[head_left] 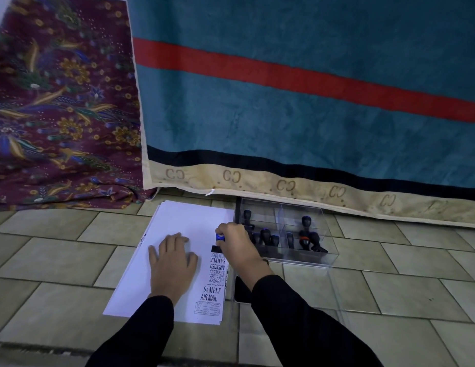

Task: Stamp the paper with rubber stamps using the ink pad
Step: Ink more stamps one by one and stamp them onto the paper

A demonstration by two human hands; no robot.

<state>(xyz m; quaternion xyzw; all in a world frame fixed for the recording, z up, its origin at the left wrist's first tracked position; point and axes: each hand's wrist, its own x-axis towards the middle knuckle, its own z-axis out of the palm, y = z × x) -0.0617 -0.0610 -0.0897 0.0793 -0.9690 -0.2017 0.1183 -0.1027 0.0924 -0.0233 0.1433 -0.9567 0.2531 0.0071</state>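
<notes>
A stack of white paper (pixel 188 223) lies on the tiled floor. Down its right edge runs a column of stamped words such as SAMPLE and AIR MAIL. My left hand (pixel 172 260) rests flat on the sheet, fingers spread. My right hand (pixel 233 242) grips a rubber stamp with a blue-topped handle (pixel 220 237), its black base (pixel 216 249) pressed on the paper at the top of the column. A dark ink pad (pixel 241 290) lies right of the paper, partly hidden by my right sleeve.
A clear plastic box (pixel 284 229) holding several black-handled stamps stands right of the paper. Its clear lid (pixel 334 284) lies toward me. A teal rug with a red stripe (pixel 310 102) and a maroon floral cloth (pixel 58 115) hang behind. Beige tiles (pixel 390 287) cover the floor.
</notes>
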